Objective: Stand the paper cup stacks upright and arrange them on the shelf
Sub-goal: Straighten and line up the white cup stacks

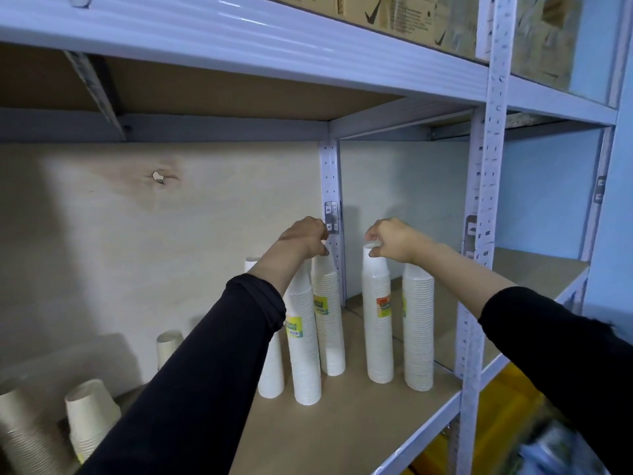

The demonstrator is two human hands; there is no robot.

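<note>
My left hand (306,236) is at centre frame, fingers curled down over the top of the rear white stack (329,337), which stands upright just before the grey metal post (330,180). My right hand (394,240) pinches the tip of the orange-labelled stack (378,337), upright just right of centre. Beside it, further right, stands another white stack (418,330). Under my left forearm stand the yellow-labelled stack (303,365) and a half-hidden stack (272,375). All five rest on the brown shelf board (359,426). At lower left are the beige cup stacks (90,419), some tilted. Cardboard boxes (394,12) sit on the shelf above, at upper right.
</note>
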